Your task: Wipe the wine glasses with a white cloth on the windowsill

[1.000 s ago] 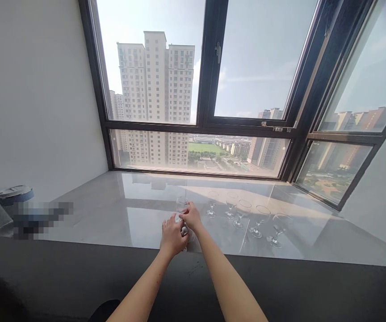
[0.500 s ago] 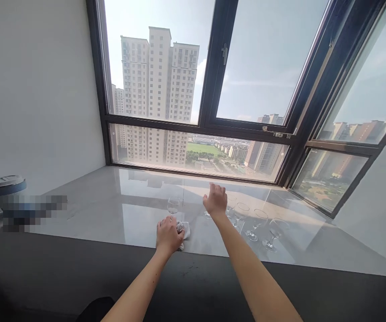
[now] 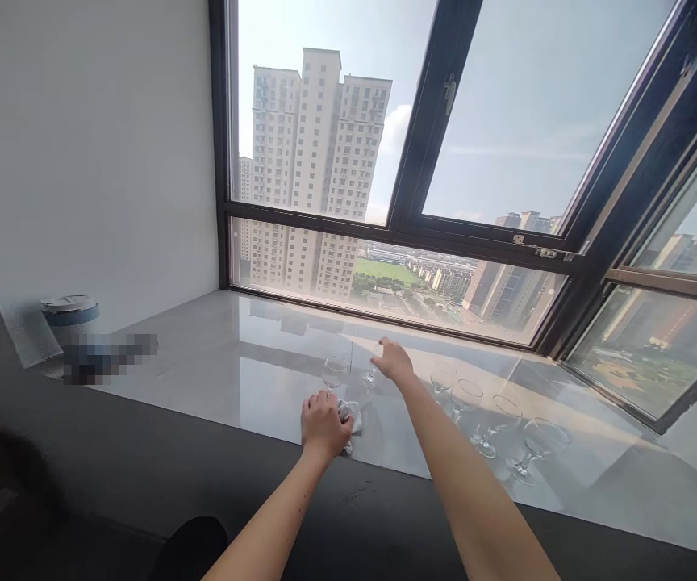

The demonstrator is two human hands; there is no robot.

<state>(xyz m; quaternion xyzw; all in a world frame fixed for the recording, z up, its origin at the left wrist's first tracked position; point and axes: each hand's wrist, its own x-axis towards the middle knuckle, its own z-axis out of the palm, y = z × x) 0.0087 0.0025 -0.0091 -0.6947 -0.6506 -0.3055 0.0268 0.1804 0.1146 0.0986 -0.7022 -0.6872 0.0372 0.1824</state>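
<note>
My left hand (image 3: 324,424) is closed on a crumpled white cloth (image 3: 352,415) at the front edge of the windowsill. Just behind those knuckles stands a clear stemmed glass (image 3: 335,370), its lower part hidden by the hand. My right hand (image 3: 394,360) curls its fingers round the upper part of another stemmed glass (image 3: 369,378), whose foot shows on or close to the sill. Right of my right forearm, several more stemmed glasses (image 3: 494,424) stand upright in a slanting row.
The glossy tiled sill (image 3: 197,363) runs below a dark-framed window (image 3: 402,230) with a handle. At its left end sit a white tub with a blue band (image 3: 70,309) and a blurred-out item (image 3: 106,357). The sill's front edge drops to a dark wall face.
My right hand has moved left along the sill with the glass, closer to the glass by my left hand. The left hand stays in place with the cloth. The view has shifted.
</note>
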